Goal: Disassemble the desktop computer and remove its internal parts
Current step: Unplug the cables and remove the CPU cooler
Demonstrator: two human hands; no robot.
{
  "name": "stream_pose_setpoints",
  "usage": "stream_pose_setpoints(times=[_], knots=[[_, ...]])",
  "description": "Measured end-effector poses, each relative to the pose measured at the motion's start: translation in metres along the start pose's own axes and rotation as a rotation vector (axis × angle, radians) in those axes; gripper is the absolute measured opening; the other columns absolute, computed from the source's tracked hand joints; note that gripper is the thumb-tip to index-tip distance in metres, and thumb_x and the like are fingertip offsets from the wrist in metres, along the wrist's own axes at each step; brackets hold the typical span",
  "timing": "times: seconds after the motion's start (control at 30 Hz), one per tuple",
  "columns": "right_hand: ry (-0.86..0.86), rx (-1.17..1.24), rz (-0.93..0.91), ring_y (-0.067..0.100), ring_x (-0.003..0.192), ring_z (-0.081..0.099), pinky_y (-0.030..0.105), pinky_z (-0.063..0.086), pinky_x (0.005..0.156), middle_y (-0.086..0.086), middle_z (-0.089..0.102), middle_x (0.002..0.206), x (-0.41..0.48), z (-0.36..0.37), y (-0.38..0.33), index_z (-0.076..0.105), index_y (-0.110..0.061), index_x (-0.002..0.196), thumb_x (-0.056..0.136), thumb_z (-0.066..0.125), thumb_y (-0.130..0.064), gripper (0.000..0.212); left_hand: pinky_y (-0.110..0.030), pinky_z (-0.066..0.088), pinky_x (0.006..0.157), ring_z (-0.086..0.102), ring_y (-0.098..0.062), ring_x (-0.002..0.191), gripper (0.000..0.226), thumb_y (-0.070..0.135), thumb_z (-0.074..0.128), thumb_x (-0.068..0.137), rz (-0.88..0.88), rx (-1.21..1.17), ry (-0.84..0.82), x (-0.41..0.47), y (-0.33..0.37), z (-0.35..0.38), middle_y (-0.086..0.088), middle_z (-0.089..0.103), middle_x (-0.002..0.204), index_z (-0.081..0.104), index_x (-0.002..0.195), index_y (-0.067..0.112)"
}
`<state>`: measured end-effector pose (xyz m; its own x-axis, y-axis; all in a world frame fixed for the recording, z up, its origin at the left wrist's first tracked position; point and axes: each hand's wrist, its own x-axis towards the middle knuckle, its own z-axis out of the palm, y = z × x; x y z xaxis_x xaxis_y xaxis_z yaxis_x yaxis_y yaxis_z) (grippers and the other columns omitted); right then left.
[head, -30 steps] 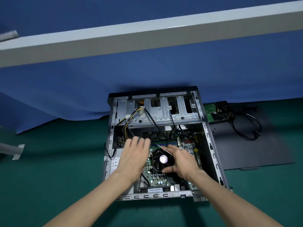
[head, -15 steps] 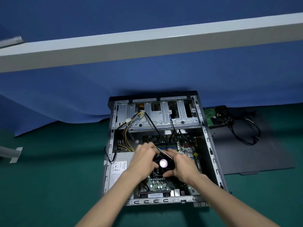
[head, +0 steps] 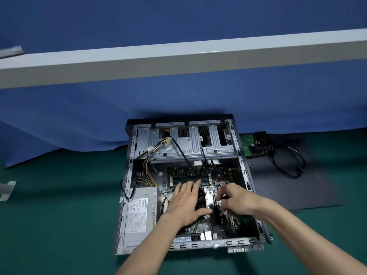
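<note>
The open desktop case lies on the green mat with its motherboard exposed. My left hand rests on the black CPU cooler fan, fingers fairly straight over it and thumb stretched along its near edge. My right hand is just right of the cooler's shiny metal part, fingers curled and pinching at that edge. What exactly sits between those fingertips is hidden. The grey power supply fills the case's left side. Memory slots lie beyond my hands.
The empty drive cage with yellow and black cables spans the case's far end. A removed hard drive and a black cable lie on the dark side panel to the right. A white beam crosses overhead.
My left hand slid right from the power supply side onto the fan. My right hand moved off the fan to its right edge and curled its fingers.
</note>
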<state>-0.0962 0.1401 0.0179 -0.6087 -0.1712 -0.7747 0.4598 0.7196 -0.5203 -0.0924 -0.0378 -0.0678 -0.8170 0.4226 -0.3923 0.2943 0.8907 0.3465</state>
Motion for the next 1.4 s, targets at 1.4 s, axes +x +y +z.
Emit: stream_pose_setpoints(times=[1.4], knots=[[0.071, -0.738, -0.106, 0.028, 0.098, 0.054, 0.033, 0.04, 0.074, 0.009, 0.051, 0.114, 0.0, -0.001, -0.02, 0.046, -0.014, 0.098, 0.092, 0.046, -0.011, 0.007, -0.037, 0.038, 0.091, 0.053, -0.027, 0.105, 0.057, 0.062, 0.044, 0.087, 0.057, 0.202, 0.15, 0.026, 0.006, 0.013, -0.008, 0.057, 0.113, 0.035, 0.118, 0.016]])
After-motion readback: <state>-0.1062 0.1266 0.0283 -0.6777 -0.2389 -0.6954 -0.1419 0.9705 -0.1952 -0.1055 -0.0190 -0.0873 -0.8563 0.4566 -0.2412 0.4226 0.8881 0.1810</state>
